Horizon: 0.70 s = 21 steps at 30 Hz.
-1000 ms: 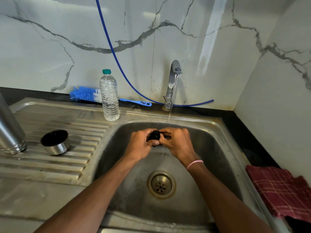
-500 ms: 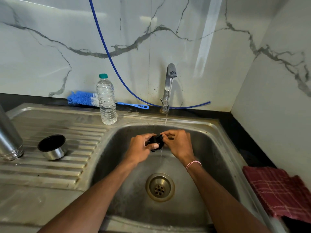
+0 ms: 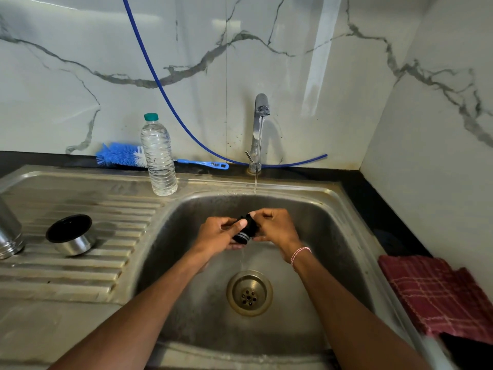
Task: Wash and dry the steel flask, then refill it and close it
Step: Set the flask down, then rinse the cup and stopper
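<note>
The black flask stopper [image 3: 245,229] is held over the sink basin [image 3: 333,236], under the thin water stream [image 3: 256,180] from the tap [image 3: 259,129]. The left hand [image 3: 217,235] grips the stopper from the left, fingers curled under it and thumb on top. The right hand [image 3: 277,228] pinches its upper end with curled fingers. Water drips from the stopper toward the drain [image 3: 249,293] below.

The steel flask body [image 3: 9,236] stands on the drainboard [image 3: 106,263] at the far left, only partly in view. The steel cup lid [image 3: 70,236] sits just beside it, dark inside facing up.

A plastic water bottle [image 3: 158,156] stands upright at the rear sink edge. A blue bottle brush [image 3: 120,158] lies behind it against the wall. A red checked cloth [image 3: 437,295] lies on the counter to the right of the basin.
</note>
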Available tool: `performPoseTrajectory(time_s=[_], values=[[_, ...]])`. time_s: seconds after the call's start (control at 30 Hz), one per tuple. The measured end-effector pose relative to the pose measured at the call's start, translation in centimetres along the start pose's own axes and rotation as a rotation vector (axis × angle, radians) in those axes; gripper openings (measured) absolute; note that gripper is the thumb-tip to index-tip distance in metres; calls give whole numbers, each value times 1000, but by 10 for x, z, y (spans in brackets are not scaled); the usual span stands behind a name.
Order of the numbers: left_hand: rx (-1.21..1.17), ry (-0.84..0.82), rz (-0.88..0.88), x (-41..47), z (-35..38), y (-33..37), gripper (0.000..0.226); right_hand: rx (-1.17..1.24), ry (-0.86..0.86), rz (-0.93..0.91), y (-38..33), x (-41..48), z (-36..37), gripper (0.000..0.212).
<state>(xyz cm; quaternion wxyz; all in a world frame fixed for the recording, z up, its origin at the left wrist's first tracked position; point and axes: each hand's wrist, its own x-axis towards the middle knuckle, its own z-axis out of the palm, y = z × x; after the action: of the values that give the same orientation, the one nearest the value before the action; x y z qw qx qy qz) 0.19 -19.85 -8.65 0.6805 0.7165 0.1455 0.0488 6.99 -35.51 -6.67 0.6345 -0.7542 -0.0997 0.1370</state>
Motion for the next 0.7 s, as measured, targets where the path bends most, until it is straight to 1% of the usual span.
performPoseTrajectory(time_s=[0.1,0.17,0.33,0.53,0.7], values=[[-5,-53,4,6,0,-2,34,121,-67,90,-5,-4,-2,21],[-1,-99,13,9,1,-3,30,165,-81,112,-6,-4,-3,23],[27,-157,9,13,5,-6,30,92,-92,41,-4,-2,-5,39],[148,-158,65,14,6,-5,33,61,-50,6,-1,1,-6,36],[232,-119,81,17,6,-6,39,32,-30,-21,-3,-1,-5,38]])
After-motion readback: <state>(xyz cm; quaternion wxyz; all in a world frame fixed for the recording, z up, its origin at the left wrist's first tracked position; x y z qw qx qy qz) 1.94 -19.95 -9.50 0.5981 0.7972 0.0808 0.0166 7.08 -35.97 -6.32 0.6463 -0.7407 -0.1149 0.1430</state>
